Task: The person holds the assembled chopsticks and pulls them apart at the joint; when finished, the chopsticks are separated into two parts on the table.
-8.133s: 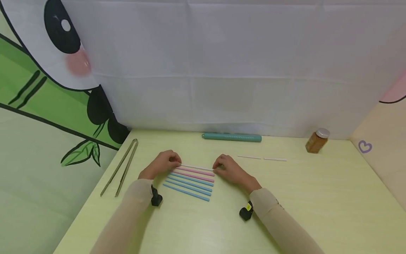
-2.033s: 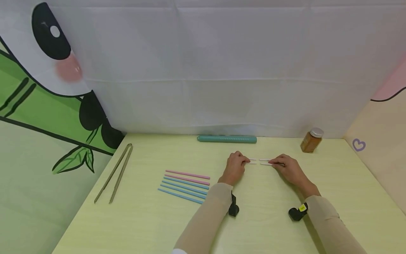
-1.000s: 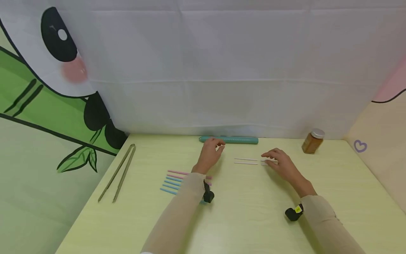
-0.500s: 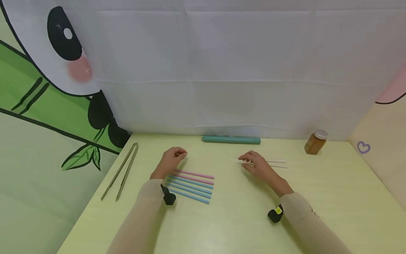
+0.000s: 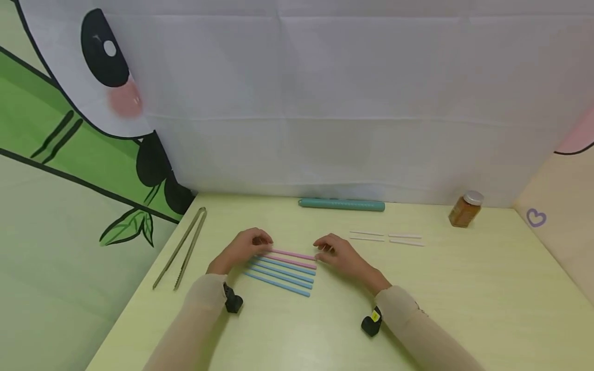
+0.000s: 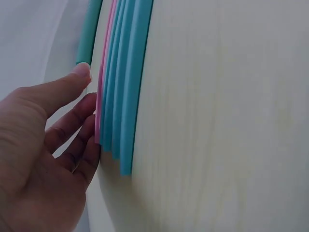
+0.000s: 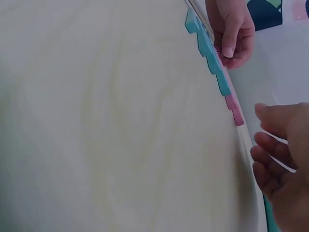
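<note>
The left grip (image 5: pixel 241 246) was open, thumb parted from loosely curved fingers, at the near ends of two slim pink sticks (image 5: pixel 293 254); whether the fingertips touched them could not be told. Four smooth blue sticks (image 6: pixel 133 96) lay parallel to the pink ones, on the side nearer the sleeves, their straight edges running to stepped, angular ends. The right grip (image 5: pixel 341 253) was open too, fingers bent and holding nothing, just beside the opposite ends of the pink sticks. Beyond it to the right rested two thin white sticks (image 5: pixel 366 239) and two thicker white sticks (image 5: pixel 405 236). Left of the left grip, metal tongs (image 5: pixel 178 248) lay spread. Past both grips sat a round green rod (image 5: pixel 342 204); far right of the right grip, a clear jar (image 5: pixel 465 210) with brown contents and a silvery lid. The surface (image 5: pixel 325 330) was pale, faintly wood-grained, and backed by a creased white cloth (image 5: pixel 325 93) with cartoon prints alongside.
</note>
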The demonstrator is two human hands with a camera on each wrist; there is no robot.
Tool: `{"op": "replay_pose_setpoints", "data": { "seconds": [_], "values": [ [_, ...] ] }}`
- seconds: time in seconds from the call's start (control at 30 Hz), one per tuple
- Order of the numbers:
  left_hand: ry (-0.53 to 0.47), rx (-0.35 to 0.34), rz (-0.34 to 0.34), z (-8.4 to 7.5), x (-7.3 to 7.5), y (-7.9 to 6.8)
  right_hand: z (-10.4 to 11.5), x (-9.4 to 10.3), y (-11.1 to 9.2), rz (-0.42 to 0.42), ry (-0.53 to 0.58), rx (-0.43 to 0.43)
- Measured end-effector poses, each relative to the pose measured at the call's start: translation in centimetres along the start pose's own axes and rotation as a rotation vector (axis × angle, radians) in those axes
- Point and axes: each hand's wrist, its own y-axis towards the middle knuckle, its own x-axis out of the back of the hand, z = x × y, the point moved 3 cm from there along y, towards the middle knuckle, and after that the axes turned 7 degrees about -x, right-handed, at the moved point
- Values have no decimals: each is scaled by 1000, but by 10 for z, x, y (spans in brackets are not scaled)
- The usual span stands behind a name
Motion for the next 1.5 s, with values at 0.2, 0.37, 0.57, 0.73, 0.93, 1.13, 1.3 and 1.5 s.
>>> {"op": "replay_pose_setpoints", "data": {
  "seconds": [0.2, 0.37, 0.57, 0.73, 0.93, 1.13, 1.3, 1.5],
  "values": [
    [73, -54, 29, 1, -3, 3, 8, -14, 8, 10, -48, -34],
    [138, -79, 28, 5, -2, 3, 13, -19, 11, 2, -98, -38],
    [82, -78, 42, -1, 3, 1, 19, -18, 9, -34, -119, -71],
    [112, -68, 99, -23, 7, 2, 22, -10, 9, -69, -67, -98],
    [155, -118, 171, -61, 1, 10, 32, -1, 10, -90, -63, -45],
    [195, -194, 167, -81, -17, 20, 39, 5, 8, -96, -126, -14],
    [188, -214, 138, -86, -28, 28, 41, 10, 4, -113, -154, 27],
    [201, -241, 106, -95, -35, 33, 39, 16, -1, -134, -168, 52]
  ]
}}
